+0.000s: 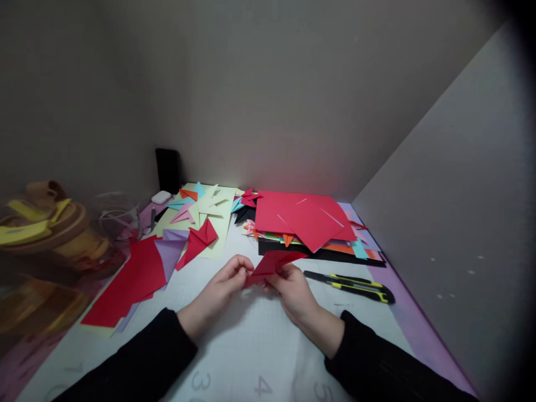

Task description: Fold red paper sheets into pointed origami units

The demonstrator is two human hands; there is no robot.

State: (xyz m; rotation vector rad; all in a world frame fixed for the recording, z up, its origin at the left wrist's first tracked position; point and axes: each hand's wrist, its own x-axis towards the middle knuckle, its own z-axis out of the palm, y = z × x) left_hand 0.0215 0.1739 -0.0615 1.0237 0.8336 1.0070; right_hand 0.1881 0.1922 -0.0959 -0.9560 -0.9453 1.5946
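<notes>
A folded piece of red paper (pixel 274 263) is held up between my two hands, above the white mat. My left hand (pixel 228 285) pinches its left corner between thumb and fingers. At its lower right side my right hand (pixel 293 290) grips the paper, with the fingertips partly hidden behind it. To the right of my right hand lies a black and yellow utility knife (pixel 352 285). A folded red piece (pixel 201 240) rests beyond my left hand, beside a purple folded piece (pixel 171 248) and red sheets (pixel 129 279).
Red sheets (pixel 301 218) top a paper stack at the back. Several small folded shapes lie on a pale green sheet (pixel 228 209). A black phone-like object (pixel 167 170) leans on the wall near a white case (pixel 161 197). A blurred brown and yellow container (pixel 75 234) stands left.
</notes>
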